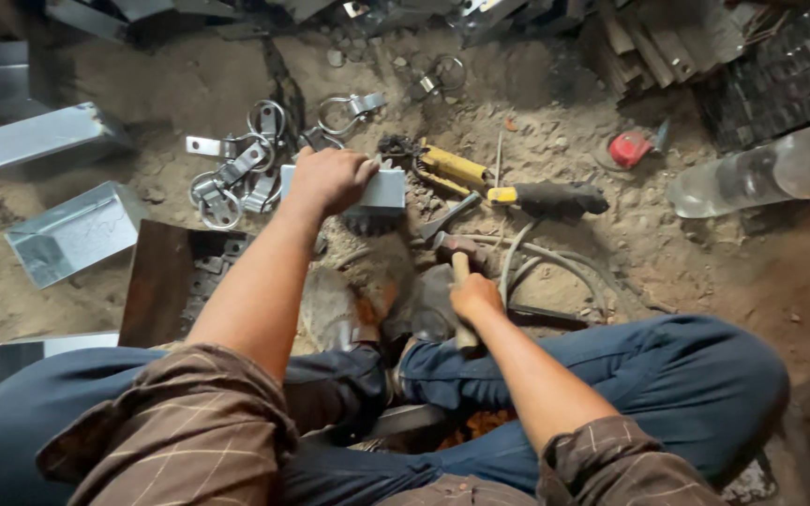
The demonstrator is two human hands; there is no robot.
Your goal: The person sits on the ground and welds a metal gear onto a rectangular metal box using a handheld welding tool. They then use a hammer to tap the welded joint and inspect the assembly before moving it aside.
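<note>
From the head camera, the person sits on the dirt floor (705, 272) with knees spread. The left hand (330, 178) has its grip closed over a small grey metal channel piece (382, 190), near picture centre, slightly toward 11 o'clock. The right hand (473, 298) is wrapped tight around the wooden handle of a hammer (457, 251), its head just below the piece. A heap of metal clamps (236, 173) lies at 10 o'clock, a clear plastic bottle (761, 169) at 2 o'clock.
</note>
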